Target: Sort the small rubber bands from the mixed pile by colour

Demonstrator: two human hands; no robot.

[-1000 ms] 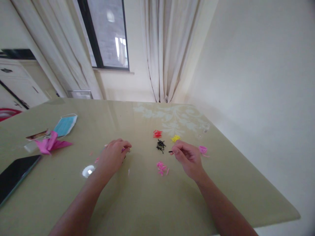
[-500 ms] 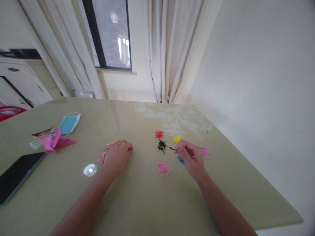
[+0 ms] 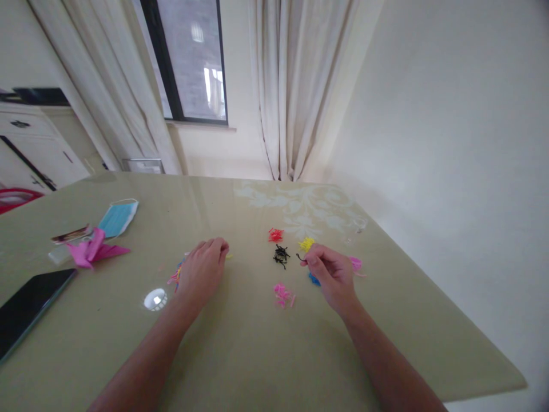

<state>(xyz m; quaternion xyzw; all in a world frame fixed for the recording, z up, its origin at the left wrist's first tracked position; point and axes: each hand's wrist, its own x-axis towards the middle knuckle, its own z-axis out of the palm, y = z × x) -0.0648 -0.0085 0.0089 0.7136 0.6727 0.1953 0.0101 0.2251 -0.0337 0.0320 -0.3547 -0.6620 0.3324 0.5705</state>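
Observation:
My right hand pinches a thin, curved black rubber band between thumb and forefinger, just above the table. Close to it lie small heaps of similar bands: black, red, yellow, pink and blue, the blue partly behind the hand. My left hand rests over a mixed-colour pile, covering most of it. Its fingers are curled together and point down; a yellow piece shows beside the fingertips. Whatever lies between them is hidden.
A pink loop lies beyond my right hand. On the left of the table are a phone, a folded pink paper bird and a blue face mask. A shiny round object or reflection is near my left forearm.
My left hand has shifted slightly and its fingers have curled further under. The right hand stays almost in place, with more of the black band showing from its pinch.

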